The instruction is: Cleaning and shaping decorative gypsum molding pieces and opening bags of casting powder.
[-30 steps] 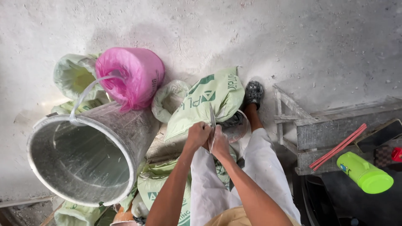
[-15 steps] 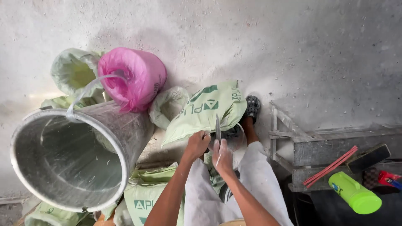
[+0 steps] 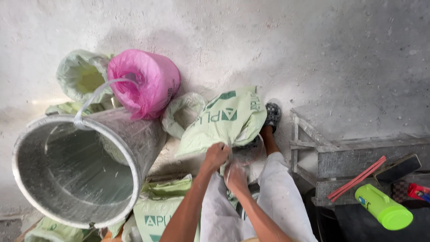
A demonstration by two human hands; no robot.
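Observation:
A pale green woven sack with dark green print lies tilted on the dusty floor in front of me. My left hand is closed on the sack's lower edge. Just below and to the right of it, my right hand, white with dust, grips the same edge where a clear plastic liner bulges out. Both hands sit close together above my white trousers. My foot in a dark shoe rests beside the sack's right side.
A big metal bucket with a wire handle lies tipped at left. A pink roll of twine and more green sacks surround it. At right stand a grey metal frame, red sticks and a lime green bottle.
Both hands have slid a little lower along the sack's edge. A thin dark object seen between them earlier no longer shows. The view has shifted slightly.

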